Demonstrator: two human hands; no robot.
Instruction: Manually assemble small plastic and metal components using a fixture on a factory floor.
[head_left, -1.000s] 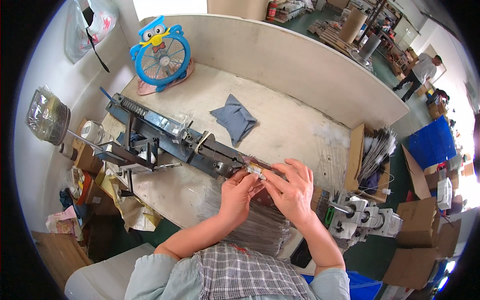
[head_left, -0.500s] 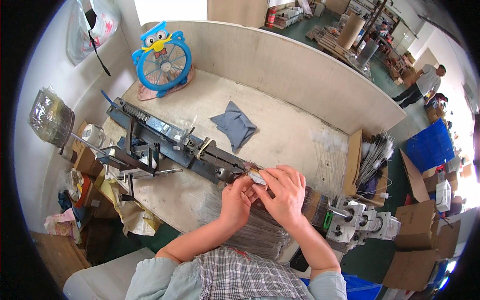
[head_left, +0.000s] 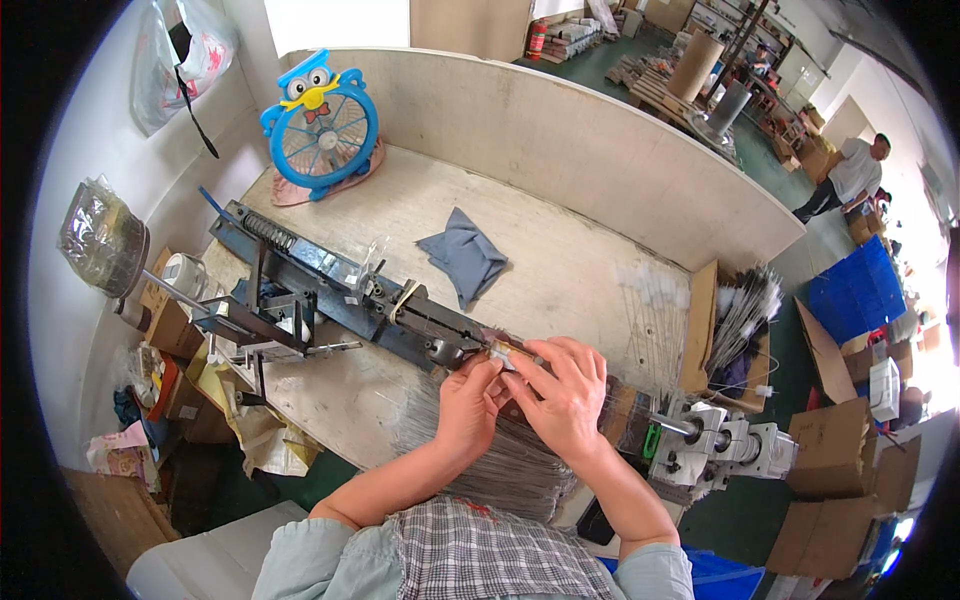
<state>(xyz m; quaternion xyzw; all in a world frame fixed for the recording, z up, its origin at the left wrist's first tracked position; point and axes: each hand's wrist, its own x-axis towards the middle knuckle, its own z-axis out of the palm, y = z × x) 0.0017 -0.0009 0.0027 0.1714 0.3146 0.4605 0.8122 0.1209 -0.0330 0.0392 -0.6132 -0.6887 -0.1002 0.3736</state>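
My left hand [head_left: 467,408] is closed in a pinch at the near side of the long dark metal machine [head_left: 425,318]; what its fingertips hold is hidden. Close beside it, my right hand [head_left: 567,395] has thumb and fingers bent together over the machine's right part. At the fingertips, between the two hands, is a small whitish piece [head_left: 503,355], too small to name. A thick bundle of thin grey wires [head_left: 515,465] lies below my hands, along the table's near edge. Just left of my fingers is a rounded dark metal part [head_left: 445,351] of the machine.
A grey-blue cloth [head_left: 466,258] lies on the pale table [head_left: 560,240], with a blue cartoon fan [head_left: 325,135] at the back left. White-tipped wires [head_left: 655,310] spread beside a cardboard box [head_left: 702,325]. A metal shaft unit [head_left: 725,445] stands right. A person [head_left: 852,178] is far right.
The whitish piece at my fingertips has shifted slightly left and shows less. My right fingers have drawn a little lower over it. The whole view has moved slightly.
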